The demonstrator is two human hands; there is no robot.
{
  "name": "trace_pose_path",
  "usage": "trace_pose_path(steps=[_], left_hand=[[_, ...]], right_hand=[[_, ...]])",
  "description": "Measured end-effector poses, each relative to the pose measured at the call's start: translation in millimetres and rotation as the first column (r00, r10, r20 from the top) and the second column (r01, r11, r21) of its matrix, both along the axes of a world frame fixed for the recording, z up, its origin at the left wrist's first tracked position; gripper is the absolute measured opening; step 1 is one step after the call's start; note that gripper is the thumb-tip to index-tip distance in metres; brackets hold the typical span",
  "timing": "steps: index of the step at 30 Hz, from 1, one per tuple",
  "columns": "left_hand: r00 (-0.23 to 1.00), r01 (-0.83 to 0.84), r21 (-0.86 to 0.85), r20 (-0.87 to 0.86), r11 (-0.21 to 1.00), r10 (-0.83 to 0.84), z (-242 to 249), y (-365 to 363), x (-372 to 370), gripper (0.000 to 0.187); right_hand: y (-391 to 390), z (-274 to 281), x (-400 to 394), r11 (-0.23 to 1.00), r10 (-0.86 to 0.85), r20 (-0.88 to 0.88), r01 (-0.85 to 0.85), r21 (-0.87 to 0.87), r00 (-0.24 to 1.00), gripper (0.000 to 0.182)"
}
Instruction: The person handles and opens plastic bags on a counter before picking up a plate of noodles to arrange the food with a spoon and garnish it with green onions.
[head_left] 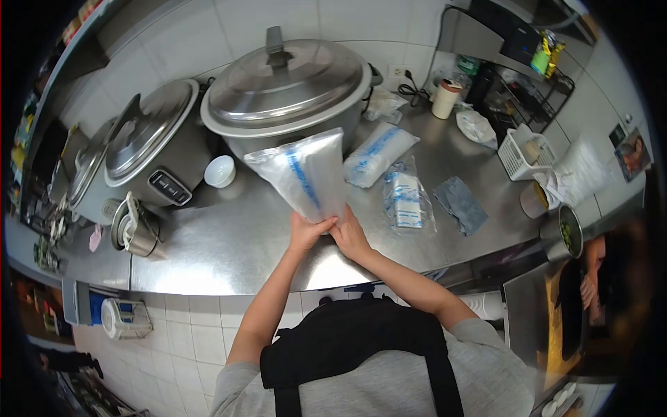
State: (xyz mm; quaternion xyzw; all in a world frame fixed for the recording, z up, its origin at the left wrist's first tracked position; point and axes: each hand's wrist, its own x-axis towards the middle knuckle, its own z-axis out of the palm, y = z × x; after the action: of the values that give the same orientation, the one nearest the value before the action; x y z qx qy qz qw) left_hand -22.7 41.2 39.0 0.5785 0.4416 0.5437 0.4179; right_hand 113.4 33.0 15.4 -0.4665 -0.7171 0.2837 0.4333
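A pack of clear plastic bags with a blue printed stripe stands up above the steel counter, fanned wide at its top. Around its narrow lower end my left hand is closed. My right hand grips the same end from the other side, and the two hands touch. To the right of them lie a second pack of plastic bags and an opened clear wrapper with a white, blue-printed pack inside.
Large rice cookers line the back and left. A white bowl and a metal pitcher stand leftward. Rightward are a grey cloth, a white basket and a metal pot. Another person's hand shows at far right.
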Motion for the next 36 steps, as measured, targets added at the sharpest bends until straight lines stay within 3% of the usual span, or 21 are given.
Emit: trace_pose_path(steps=[4, 5, 6, 8, 11, 13, 16, 20, 22, 24, 25, 26, 28, 30, 33, 36], left_hand=[[0.990, 0.054, -0.017, -0.129, 0.998, -0.055, -8, -3, -12, 0.044], [0.983, -0.023, 0.033, -0.181, 0.999, 0.028, -13, -6, -17, 0.044], [0.967, -0.101, 0.086, -0.227, 0.991, 0.118, -19, -10, -20, 0.043], [0.963, -0.135, 0.067, -0.226, 0.989, 0.147, -19, -24, -25, 0.040], [0.962, -0.169, -0.013, -0.219, 0.986, 0.162, -26, -51, -39, 0.034], [0.970, -0.156, -0.072, -0.200, 0.985, 0.139, -29, -65, -44, 0.029], [0.992, -0.085, -0.243, -0.111, 0.966, 0.060, -34, -83, -44, 0.020], [0.993, 0.003, -0.246, -0.115, 0.969, -0.032, -36, -90, -27, 0.021], [0.982, 0.040, -0.235, -0.170, 0.971, -0.082, -17, -89, -10, 0.021], [0.957, 0.093, -0.191, -0.255, 0.977, -0.141, -13, -84, 7, 0.020], [0.958, 0.089, -0.192, -0.253, 0.977, -0.137, -7, -82, 17, 0.020], [0.939, 0.126, -0.125, -0.306, 0.984, -0.159, 3, -79, 28, 0.022], [0.916, 0.166, -0.061, -0.360, 0.984, -0.177, 12, -72, 49, 0.023], [0.864, 0.295, 0.044, -0.438, 0.954, -0.247, 17, -62, 67, 0.022], [0.817, 0.366, 0.202, -0.537, 0.908, -0.210, 24, -50, 91, 0.023], [0.810, 0.386, 0.204, -0.542, 0.900, -0.225, 23, -36, 113, 0.028]], right_hand=[[2, 8, 38, 0.996, 0.052, 0.173, -0.065, 0.069, 0.984, 0.046], [3, 12, 53, 0.986, 0.072, 0.213, -0.101, 0.129, 0.974, 0.044], [4, 17, 73, 0.982, -0.026, 0.120, 0.003, 0.188, 0.992, 0.036], [0, 41, 121, 0.949, -0.270, 0.036, 0.260, 0.180, 0.962, 0.027], [3, 22, 213, 0.763, -0.642, 0.264, 0.570, 0.303, 0.720, 0.018], [-15, 10, 257, 0.688, -0.696, 0.526, 0.666, 0.290, 0.490, 0.016], [-36, -9, 283, 0.685, -0.690, 0.594, 0.639, 0.350, 0.414, 0.013], [-29, 11, 279, 0.670, -0.658, 0.611, 0.713, 0.207, 0.440, 0.011], [-25, 35, 259, 0.678, -0.675, 0.483, 0.726, 0.111, 0.557, 0.011], [-28, 45, 231, 0.803, -0.588, 0.310, 0.492, 0.336, 0.747, 0.011], [-33, 47, 211, 0.802, -0.537, 0.300, 0.367, 0.472, 0.788, 0.010], [-37, 37, 198, 0.859, -0.432, 0.338, 0.268, 0.436, 0.836, 0.011], [-40, 25, 178, 0.921, -0.274, 0.542, 0.055, 0.385, 0.795, 0.013], [-29, 7, 170, 0.910, -0.317, 0.550, 0.083, 0.407, 0.772, 0.014], [-12, -9, 176, 0.886, -0.355, 0.560, 0.079, 0.457, 0.749, 0.013], [-7, 6, 178, 0.878, -0.340, 0.544, 0.052, 0.476, 0.767, 0.010]])
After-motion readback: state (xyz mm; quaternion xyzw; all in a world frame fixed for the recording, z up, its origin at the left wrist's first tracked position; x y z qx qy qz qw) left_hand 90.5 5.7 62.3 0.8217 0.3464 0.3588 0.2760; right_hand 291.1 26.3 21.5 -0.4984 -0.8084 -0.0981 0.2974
